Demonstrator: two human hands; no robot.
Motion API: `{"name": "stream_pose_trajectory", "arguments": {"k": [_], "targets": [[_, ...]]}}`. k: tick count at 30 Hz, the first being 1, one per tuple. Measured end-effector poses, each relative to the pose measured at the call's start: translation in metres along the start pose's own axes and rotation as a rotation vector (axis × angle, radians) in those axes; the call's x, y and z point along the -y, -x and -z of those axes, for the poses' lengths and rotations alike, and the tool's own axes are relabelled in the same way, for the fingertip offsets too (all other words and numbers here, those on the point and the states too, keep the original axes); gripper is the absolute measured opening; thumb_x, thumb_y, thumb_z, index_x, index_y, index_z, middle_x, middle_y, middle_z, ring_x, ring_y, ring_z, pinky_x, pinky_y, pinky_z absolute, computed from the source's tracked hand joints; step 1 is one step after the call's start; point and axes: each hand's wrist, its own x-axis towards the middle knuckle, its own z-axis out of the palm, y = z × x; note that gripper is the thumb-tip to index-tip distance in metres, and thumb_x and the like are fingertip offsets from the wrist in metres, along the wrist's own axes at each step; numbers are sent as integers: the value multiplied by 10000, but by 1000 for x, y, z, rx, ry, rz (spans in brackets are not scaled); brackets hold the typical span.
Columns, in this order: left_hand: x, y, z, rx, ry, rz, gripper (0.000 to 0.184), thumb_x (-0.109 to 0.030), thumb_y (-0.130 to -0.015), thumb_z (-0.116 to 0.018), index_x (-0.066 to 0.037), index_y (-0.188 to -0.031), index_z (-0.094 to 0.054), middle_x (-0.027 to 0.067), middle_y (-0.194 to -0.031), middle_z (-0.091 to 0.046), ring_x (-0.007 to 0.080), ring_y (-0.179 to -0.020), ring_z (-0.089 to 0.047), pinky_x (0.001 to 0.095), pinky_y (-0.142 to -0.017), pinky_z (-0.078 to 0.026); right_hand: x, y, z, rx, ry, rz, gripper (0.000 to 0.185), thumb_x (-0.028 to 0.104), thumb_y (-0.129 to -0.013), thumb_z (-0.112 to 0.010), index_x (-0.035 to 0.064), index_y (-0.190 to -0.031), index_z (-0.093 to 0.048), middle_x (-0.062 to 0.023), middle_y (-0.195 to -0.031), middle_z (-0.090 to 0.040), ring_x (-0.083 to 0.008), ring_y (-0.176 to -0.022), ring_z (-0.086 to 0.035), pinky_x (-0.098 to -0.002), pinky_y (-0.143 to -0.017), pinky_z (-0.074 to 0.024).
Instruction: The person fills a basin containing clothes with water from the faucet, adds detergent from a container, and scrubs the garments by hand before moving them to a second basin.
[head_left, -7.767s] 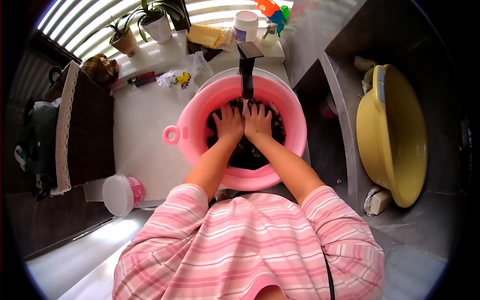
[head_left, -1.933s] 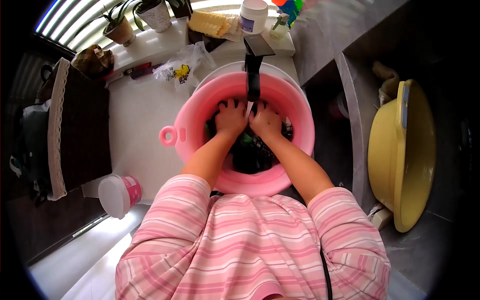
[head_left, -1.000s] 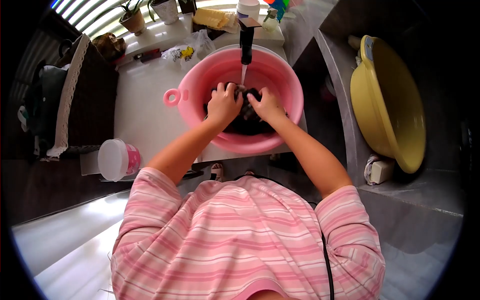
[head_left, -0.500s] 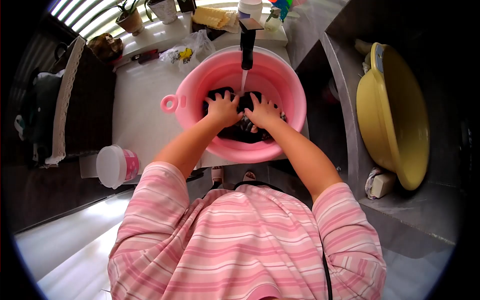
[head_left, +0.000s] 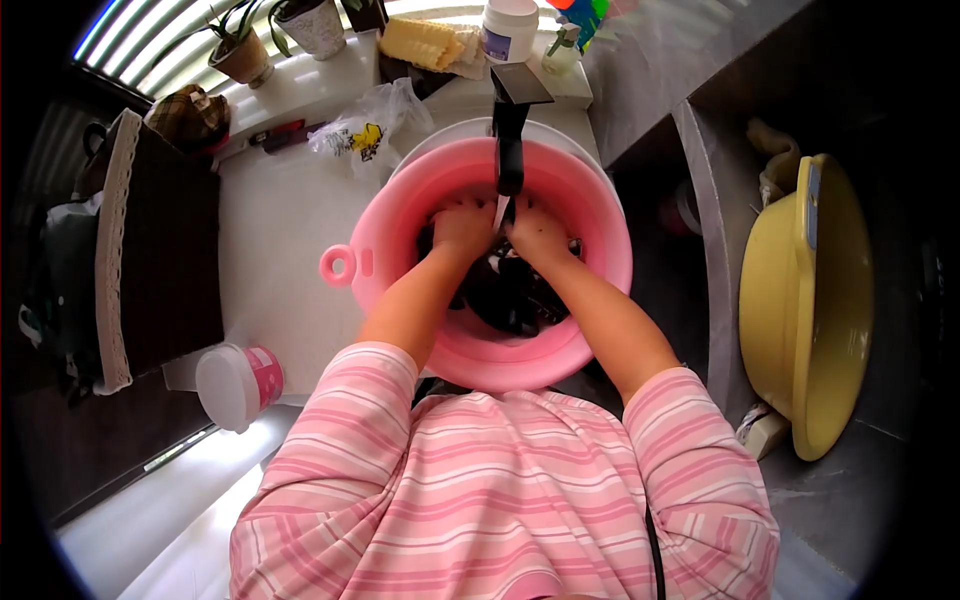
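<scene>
A pink basin (head_left: 362,275) with a ring handle stands under a black faucet (head_left: 510,150), and water runs from the spout into it. Wet dark cloth (head_left: 505,295), with some lighter patches, lies bunched in the bottom. Toward the far side of the basin, my left hand (head_left: 466,230) presses into the cloth with its fingers curled. My right hand (head_left: 538,238) is beside it, just right of the water stream, also closed on the cloth. Both sets of fingertips are partly hidden by the cloth and shadow.
A yellow basin (head_left: 775,320) leans on the right-hand shelf. A white lidded tub (head_left: 225,388) stands at the counter's left front edge. Behind are a plastic bag (head_left: 375,125), potted plants (head_left: 240,58), a yellow sponge cloth (head_left: 420,42) and a spray bottle (head_left: 563,50).
My hands, spread flat on the cloth before, have pushed deeper toward the far side with fingers curling in. More cloth shows near me. The camera view has shifted, with the basin appearing lower.
</scene>
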Motion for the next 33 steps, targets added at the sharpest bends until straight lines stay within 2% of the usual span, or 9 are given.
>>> {"name": "stream_pose_trajectory", "arguments": {"k": [6, 9, 18, 21, 25, 27, 30, 31, 33], "targets": [[7, -13, -17, -65, 100, -48, 303, -262, -854, -455, -76, -1065, -568, 223, -989, -615, 405, -810, -650, 557, -608, -519, 5, -3, 10, 20, 9, 13, 467, 275, -854, -505, 38, -1249, -428, -251, -933, -602, -424, -781, -621, -531, -674, -508], [4, -9, -10, -119, 97, -31, 298, -259, -856, -459, -89, -1074, -569, 223, -960, -619, 401, -789, -653, 530, -617, -526, 11, -4, 20, -1, -4, -32, 332, 204, -851, -462, 46, -1142, -484, -251, -1022, -604, -402, -837, -637, -517, -715, -517], [-1, 24, 46, -221, 272, 114, 348, -431, -850, -544, -112, -985, -575, 175, -894, -621, 350, -749, -655, 472, -608, -529, 26, 16, 68, -202, -149, -204, 374, 371, -925, -474, 103, -1186, -471, -212, -1080, -560, -404, -929, -607, -505, -778, -499], [-5, 38, 59, -510, 365, 169, 338, -420, -851, -562, -113, -993, -571, 150, -856, -604, 345, -725, -645, 464, -585, -517, 25, 19, 81, -308, -236, -193, 425, 405, -932, -470, 91, -1218, -450, -226, -1116, -533, -426, -975, -579, -505, -822, -476], [-4, 69, 73, -582, 463, 201, 362, -445, -858, -544, -117, -1009, -570, 155, -872, -603, 354, -757, -647, 478, -629, -517, 21, 36, 78, -294, -363, -167, 514, 437, -901, -515, 82, -1264, -431, -248, -1133, -529, -442, -1035, -544, -503, -881, -445], [0, 87, 82, -221, 451, 241, 512, -525, -848, -527, -120, -1161, -549, 192, -1079, -588, 374, -910, -633, 479, -723, -520, 14, 49, 80, 25, -362, -226, 672, 526, -862, -522, 119, -1374, -372, -261, -1293, -458, -440, -1176, -473, -480, -967, -410], [-2, 110, 88, -131, 250, 288, 702, -600, -840, -495, -111, -1341, -444, 210, -1323, -456, 397, -1126, -532, 459, -833, -503, 32, 80, 98, 240, -26, -275, 766, 588, -852, -491, 162, -1453, -277, -249, -1429, -320, -426, -1289, -371, -495, -1021, -363], [3, 111, 77, -175, 239, 196, 824, -634, -814, -509, -102, -1420, -341, 204, -1445, -316, 412, -1253, -403, 491, -915, -452, 37, 90, 105, 182, 23, -210, 818, 633, -844, -462, 193, -1485, -205, -202, -1503, -206, -415, -1354, -268, -557, -1058, -279], [7, 112, 52, -170, 153, 108, 840, -638, -806, -516, -110, -1429, -323, 212, -1448, -312, 412, -1270, -376, 519, -948, -413, 25, 90, 77, 128, 69, -67, 827, 640, -842, -457, 199, -1488, -189, -186, -1507, -206, -418, -1357, -257, -581, -1062, -245]]}}
